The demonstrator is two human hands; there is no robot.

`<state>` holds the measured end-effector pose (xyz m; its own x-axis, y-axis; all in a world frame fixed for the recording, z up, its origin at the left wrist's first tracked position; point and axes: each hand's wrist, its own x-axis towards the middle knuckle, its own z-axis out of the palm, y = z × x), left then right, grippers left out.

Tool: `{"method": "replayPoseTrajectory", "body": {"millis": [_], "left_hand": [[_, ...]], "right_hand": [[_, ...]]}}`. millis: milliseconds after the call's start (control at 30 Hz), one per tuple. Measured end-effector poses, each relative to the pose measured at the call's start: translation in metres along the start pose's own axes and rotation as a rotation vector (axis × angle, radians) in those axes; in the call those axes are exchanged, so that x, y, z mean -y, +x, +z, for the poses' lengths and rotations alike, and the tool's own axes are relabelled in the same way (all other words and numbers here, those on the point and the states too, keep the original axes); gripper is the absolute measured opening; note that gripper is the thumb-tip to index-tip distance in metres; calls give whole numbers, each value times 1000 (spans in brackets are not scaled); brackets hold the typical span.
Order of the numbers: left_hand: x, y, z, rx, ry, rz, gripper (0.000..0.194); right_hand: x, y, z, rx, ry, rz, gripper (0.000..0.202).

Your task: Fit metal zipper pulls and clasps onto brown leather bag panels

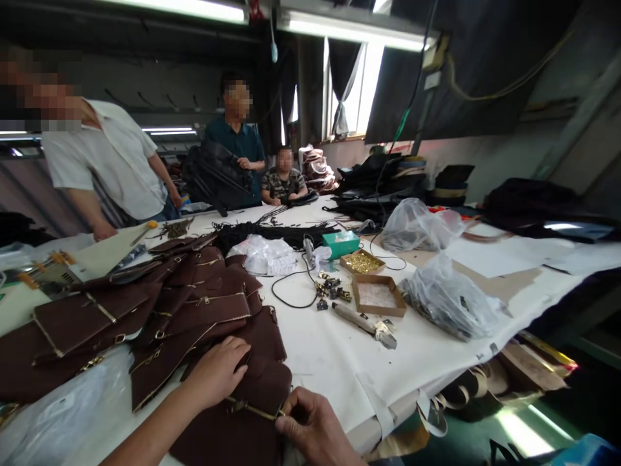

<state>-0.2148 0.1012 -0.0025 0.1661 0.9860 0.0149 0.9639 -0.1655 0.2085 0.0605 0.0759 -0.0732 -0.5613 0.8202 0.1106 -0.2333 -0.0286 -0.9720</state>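
"So, the far left of the counter [323, 353]?"

"Item: clear plastic wrapping [68, 404], crumpled, near edge. Next, a heap of brown leather pieces [194, 298], overlapping, several with zips."

"And the hands?"

"Left hand [218, 372]: laid over brown leather, fingers extended; whether it grips an edge, cannot tell. Beside it, one brown leather piece [264, 378], at the near edge, spread between the two hands, with a gold-toned zip [257, 411]. Right hand [315, 424]: thumb and fingertips pinching the zip's right end."

"Further right?"

"Small metal fittings [334, 288], loose; a plier-like hand tool [363, 321], lying flat; just behind, a shallow cardboard tray [383, 311]; then a filled clear plastic bag [451, 298]."
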Motion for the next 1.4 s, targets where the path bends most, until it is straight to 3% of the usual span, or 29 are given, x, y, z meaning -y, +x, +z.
{"method": "replayPoseTrajectory", "body": {"millis": [167,367,600,867,1000,1167,1400], "left_hand": [[1,-8,-5,58,49,-4,41],[-2,-24,-4,128,-20,-91,60],[-9,-32,2,57,164,-161,39],[-19,-40,-5,64,225,-204,32],[-21,-48,-16,104,97,-250,24],[-27,-58,-35,104,-94,-244,19],[-72,-72,-57,275,-642,-129,26]], "right_hand": [[-4,-1,-1,22,-59,-5,42],[1,-7,0,-30,-143,20,40],[0,-12,-2,-55,-145,-16,26],[-4,-13,2,-75,-114,-26,19],[-2,-14,0,-83,-110,-49,24],[23,-26,6,-49,-39,-42,34],[38,-34,14,-44,-33,-120,40]]}}
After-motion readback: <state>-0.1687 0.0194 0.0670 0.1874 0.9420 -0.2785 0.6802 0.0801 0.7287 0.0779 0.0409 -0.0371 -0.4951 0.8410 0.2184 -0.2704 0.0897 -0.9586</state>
